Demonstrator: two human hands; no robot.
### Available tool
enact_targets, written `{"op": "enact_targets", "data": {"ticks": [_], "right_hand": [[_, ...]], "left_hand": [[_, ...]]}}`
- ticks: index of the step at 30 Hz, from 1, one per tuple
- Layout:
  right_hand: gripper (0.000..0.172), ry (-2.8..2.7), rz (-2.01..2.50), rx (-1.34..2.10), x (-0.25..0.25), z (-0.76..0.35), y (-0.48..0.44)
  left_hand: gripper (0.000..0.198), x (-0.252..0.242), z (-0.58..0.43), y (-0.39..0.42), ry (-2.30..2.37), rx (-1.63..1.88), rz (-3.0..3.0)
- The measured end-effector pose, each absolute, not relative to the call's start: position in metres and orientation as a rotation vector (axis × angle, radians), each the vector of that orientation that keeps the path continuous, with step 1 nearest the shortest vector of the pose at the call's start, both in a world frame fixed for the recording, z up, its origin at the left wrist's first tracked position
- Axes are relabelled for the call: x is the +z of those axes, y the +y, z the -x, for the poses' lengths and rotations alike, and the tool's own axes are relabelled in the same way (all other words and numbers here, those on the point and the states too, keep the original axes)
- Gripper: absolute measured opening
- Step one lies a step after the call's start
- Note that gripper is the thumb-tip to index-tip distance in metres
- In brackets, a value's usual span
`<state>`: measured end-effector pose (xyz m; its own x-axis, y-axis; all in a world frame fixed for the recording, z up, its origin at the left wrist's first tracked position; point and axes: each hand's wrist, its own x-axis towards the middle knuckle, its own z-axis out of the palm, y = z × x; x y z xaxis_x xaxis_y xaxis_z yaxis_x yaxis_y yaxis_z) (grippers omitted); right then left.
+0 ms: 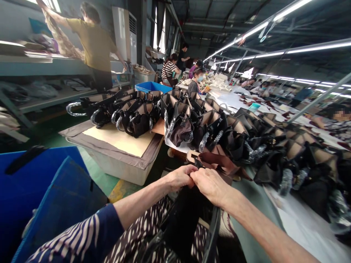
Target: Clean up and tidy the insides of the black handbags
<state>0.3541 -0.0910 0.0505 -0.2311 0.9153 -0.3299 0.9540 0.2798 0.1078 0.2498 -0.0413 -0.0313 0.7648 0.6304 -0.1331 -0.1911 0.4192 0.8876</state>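
Note:
A black handbag (182, 219) rests on my lap, its far end raised between my hands. My left hand (181, 177) is closed at its upper edge, fingers curled inward. Right beside it, touching or nearly so, my right hand (207, 184) pinches the same edge from the other side. The exact part between my fingertips is hidden. Just beyond my hands lies a brown leather piece (219, 162) with a pale end. Clear plastic wrap shows on the bag's lower part, near my lap.
Rows of black handbags (139, 118) with plastic-wrapped handles stand ahead and to the right. Some sit on a board-topped white bin (109, 160). A blue bin (55, 204) is at my left. A person in a yellow-green shirt (94, 44) stands at a far-left bench; others sit farther back.

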Motion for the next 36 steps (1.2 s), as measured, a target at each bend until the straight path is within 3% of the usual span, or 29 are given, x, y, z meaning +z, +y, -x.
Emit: {"op": "enact_targets", "data": {"ticks": [10,17,27,36], "right_hand": [[0.023,2.104,-2.041,-0.055,0.056,-0.400,-0.077],[0.023,2.116,-2.166,-0.175,0.041,-0.365,-0.084],[0.024,2.171,-2.243,-0.618,-0.006,-0.334,-0.125],[0.027,2.253,-2.140,-0.613,-0.016,-0.335,-0.128]], "left_hand": [[0.038,-0.007,-0.178,-0.038,0.598,0.295,-1.486],[0.039,-0.006,-0.156,-0.031,0.867,0.376,-1.731],[0.034,-0.047,-0.113,-0.056,0.869,0.233,-1.512],[0.025,-0.064,-0.113,-0.068,0.914,0.353,-1.185]]}}
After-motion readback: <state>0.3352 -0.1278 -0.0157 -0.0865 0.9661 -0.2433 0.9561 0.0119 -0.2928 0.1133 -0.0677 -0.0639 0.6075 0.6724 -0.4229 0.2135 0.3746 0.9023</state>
